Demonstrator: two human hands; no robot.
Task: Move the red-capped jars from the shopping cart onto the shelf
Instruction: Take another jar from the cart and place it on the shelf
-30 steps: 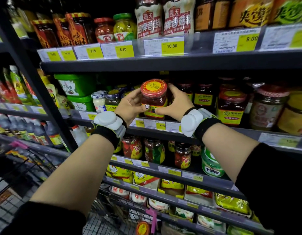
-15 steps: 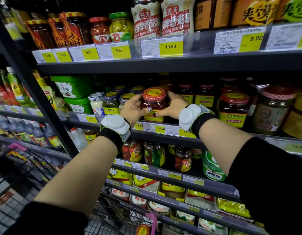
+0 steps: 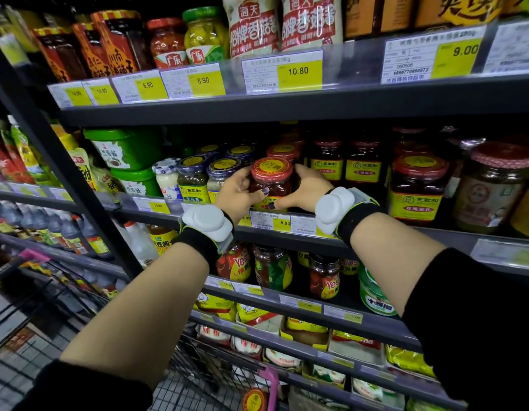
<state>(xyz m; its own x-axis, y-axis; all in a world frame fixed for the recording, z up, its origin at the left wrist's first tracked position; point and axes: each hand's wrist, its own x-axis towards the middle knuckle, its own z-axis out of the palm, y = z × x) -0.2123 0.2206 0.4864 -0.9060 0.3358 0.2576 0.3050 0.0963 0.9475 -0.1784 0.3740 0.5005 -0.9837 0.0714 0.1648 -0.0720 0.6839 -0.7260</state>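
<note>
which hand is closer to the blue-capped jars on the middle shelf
Left. The left hand sits right beside the blue-capped jars, gripping the red-capped jar; the right hand is on that jar's far side.

Dark shelf (image 3: 405, 235): red-capped jars (image 3: 416, 185), blue-capped jars (image 3: 193, 180), green tubs (image 3: 125, 148).

Head-height view, close to shelf (image 3: 287, 108)
</note>
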